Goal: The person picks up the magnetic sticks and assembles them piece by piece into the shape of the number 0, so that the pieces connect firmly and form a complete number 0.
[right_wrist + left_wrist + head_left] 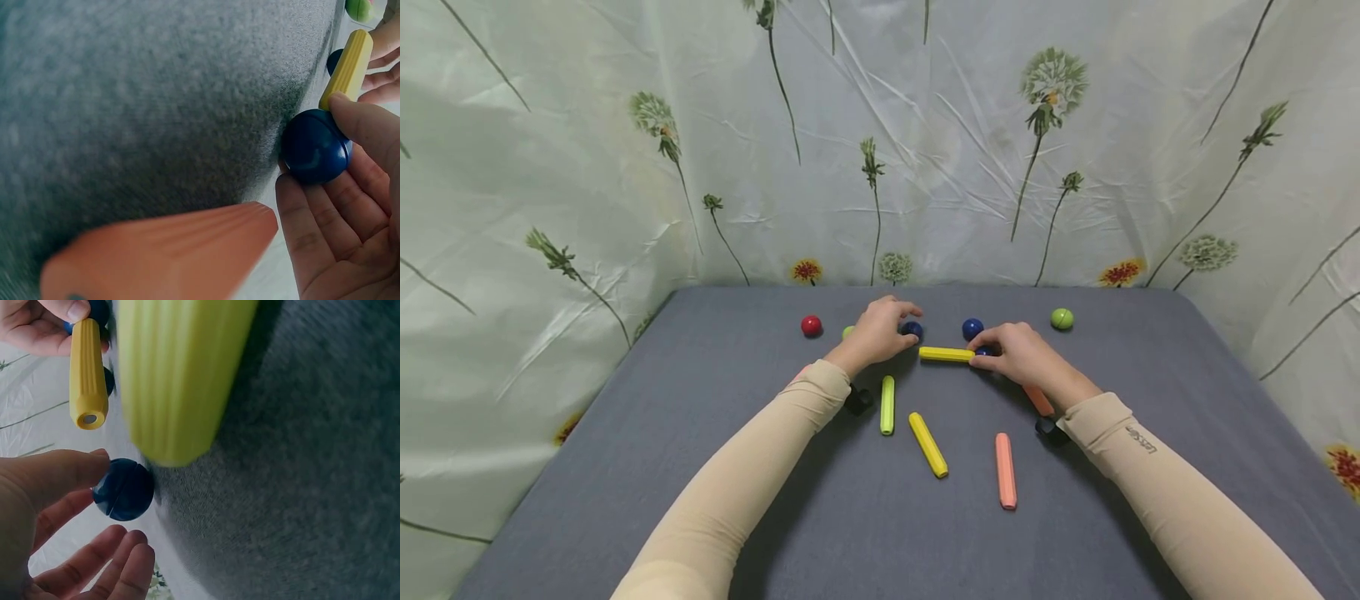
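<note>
Head view shows an early stage of the work, I judge: one yellow rod and a first blue ball are brought together end to ball, while the other pieces visible on the grey tabletop lie loose. The right hand pinches this pair where they meet, thumb over the join and fingers under the ball; whether the two are fixed to each other or merely held in contact, I cannot tell. The rod's far end points toward the left hand and carries no ball, its socket plain in the left wrist view, so that end looks unfinished. The left hand is partly spread, thumb and fingers around a second blue ball with no clear grip on it; this ball sits just beside the rod's bare end, apart from it. Untouched by either hand are a third blue ball, a red ball and a green ball toward the back, and, nearer the person, a lime rod, a second yellow rod and a pink rod. An orange rod lies partly hidden beneath the right wrist, and no ball shows on its visible part.
</note>
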Demonstrator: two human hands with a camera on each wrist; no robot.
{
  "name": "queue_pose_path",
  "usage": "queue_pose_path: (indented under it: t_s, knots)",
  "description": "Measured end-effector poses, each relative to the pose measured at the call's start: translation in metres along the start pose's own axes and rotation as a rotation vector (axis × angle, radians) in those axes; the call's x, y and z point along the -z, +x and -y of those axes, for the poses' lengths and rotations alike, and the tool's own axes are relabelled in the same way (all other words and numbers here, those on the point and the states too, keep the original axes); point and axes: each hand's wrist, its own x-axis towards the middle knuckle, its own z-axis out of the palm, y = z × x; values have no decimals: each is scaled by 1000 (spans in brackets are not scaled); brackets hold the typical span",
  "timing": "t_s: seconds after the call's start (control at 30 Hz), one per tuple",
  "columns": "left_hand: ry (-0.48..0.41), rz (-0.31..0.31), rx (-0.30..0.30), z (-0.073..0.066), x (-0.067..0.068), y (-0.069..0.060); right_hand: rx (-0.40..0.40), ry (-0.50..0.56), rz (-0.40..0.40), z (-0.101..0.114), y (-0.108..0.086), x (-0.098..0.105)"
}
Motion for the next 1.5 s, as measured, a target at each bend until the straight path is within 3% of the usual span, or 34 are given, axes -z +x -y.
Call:
queue_pose_path:
  t_s: [0.3,0.77,1.03,1.5]
  knots:
    - [13,19,23,2,-2,3,0,3,4,0,2,0]
    - [-39,17,96,7,-1,5,3,2,3,1,2,-1]
    - [-62,14,73,11,1,1,12,-9,0,1,2,1]
    - [-134,39,47,10,5,-16,8,-2,-2,0,1,2]
